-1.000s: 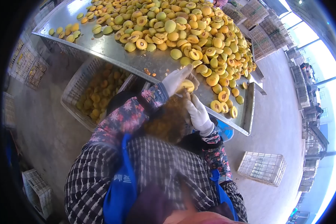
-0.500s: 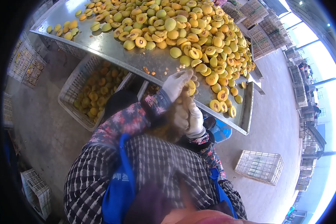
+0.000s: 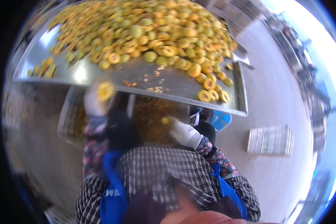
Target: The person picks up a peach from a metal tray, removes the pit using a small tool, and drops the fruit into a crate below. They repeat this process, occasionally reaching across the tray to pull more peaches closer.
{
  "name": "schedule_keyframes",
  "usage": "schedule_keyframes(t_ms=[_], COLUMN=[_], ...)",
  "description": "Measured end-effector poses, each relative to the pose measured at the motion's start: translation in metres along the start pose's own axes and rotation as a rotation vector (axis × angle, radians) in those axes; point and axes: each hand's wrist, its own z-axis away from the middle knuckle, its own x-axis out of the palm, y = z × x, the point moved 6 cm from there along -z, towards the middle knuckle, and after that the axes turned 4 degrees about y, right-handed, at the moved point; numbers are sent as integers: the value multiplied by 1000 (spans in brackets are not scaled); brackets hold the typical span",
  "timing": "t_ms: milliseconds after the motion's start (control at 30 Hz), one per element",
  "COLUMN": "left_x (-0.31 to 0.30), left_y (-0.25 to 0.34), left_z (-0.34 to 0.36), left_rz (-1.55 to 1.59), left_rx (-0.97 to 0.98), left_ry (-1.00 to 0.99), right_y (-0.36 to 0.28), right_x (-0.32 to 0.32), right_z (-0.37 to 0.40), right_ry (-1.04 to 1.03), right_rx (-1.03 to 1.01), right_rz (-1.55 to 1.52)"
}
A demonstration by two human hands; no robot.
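The fingers of the white-gloved left hand (image 3: 95, 103) grasp a round, yellow-orange halved fruit (image 3: 105, 91), its cut face showing; blur hides exactly how they wrap it. It sits just at the near edge of the broad, grey sheet-metal table (image 3: 138, 72), in front of a pale, slatted plastic crate (image 3: 66, 112). A loose or one-sided pinch on wet flesh could let it slip and drop beside that crate, and a knock against the metal edge could bruise it.

The white-gloved right hand (image 3: 185, 134) is lower, near the person's lap, with a small, round yellow piece (image 3: 165, 120) at its fingertips. I cannot tell whether these fingers grip it, nor whether they hold a tool; if a blade is there, a careless swing could nick the glove or the thigh. The piece is above a crate of brownish contents (image 3: 160, 115), so a miss could scatter it on the floor.

Farther out, 3 cut yellow fruit halves (image 3: 213, 95) lie near the table's front right corner, where a sleeve could brush them over. Behind them, the heaped yellow-green fruit (image 3: 149, 33) could slide forward if disturbed, covering the pale brown scraps (image 3: 155, 89) along the near edge and mixing with them.
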Motion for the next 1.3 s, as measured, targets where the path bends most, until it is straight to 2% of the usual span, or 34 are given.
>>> schedule_keyframes(t_ms=[33, 67, 100, 133, 200, 267, 367, 400, 433, 500, 533, 567, 633, 733, 800, 867, 933, 1000, 1033, 1133, 1167, 1233, 1267, 1300], left_x=[-9, -7, -14, -21, -50, -46, 0, 7, 24, 59, 78, 88, 110, 125, 133, 145, 158, 158, 157, 153, 153, 150, 151, 148], left_y=[-53, -138, -153, -160, -121, -135, -118, -45, -20, 51, 62, 82, 91, 94, 97, 100, 100, 105, 105, 111, 112, 107, 106, 110], left_z=[13, 38, 48, 54, 44, 47, 37, 20, 17, 13, 19, 19, 21, 34, 45, 58, 71, 69, 70, 73, 73, 75, 77, 75], left_rz=[-48, 342, 401, 448, -447, -99, 495, 396, 290, 634, 600, 710, 747, 759, 735, 753, 775, 830, 847, 962, 955, 960, 917, 975], left_rx=[-52, -288, -427, -571, -380, -368, -384, -382, -267, -282, -174, -130, -151, -225, -221, -149, -283, -232, -276, -425, -427, -459, -450, -404], left_ry=[59, -72, -112, -148, -245, -178, -165, -263, -317, -492, -568, -620, -653, -773, -901, -831, -886, -747, -727, -669, -687, -700, -799, -806], right_y=[-1, -4, -7, 4, 7, 4, 29, 40, 51, -10, -15, -21, -20, -16, -9, -8, -9, -22, -29, -44, -50, -45, -44, -44], right_x=[-3, -9, -15, -9, -13, -31, -16, -6, 3, -52, -57, -59, -66, -68, -63, -59, -57, -62, -66, -76, -78, -73, -72, -70], right_z=[3, 4, 5, 8, 5, 7, -2, -5, -7, -20, -22, -24, -26, -23, -21, -23, -24, -26, -27, -26, -26, -24, -23, -22], right_ry=[17, 35, 53, -18, 5, 200, 88, 57, 26, 93, 79, 120, 187, 174, 243, 250, 213, 263, 288, 232, 282, 202, 180, 161], right_rx=[14, 42, 72, 119, 129, 70, -5, 5, 14, 172, 301, 224, 136, 236, 236, 240, 257, 137, 76, 148, -18, 20, 30, 33], right_rz=[19, 38, 56, 137, 160, 48, 97, 107, 116, -209, -157, -139, -70, -105, -119, -167, -236, -209, -194, -162, -24, -88, -82, -61])
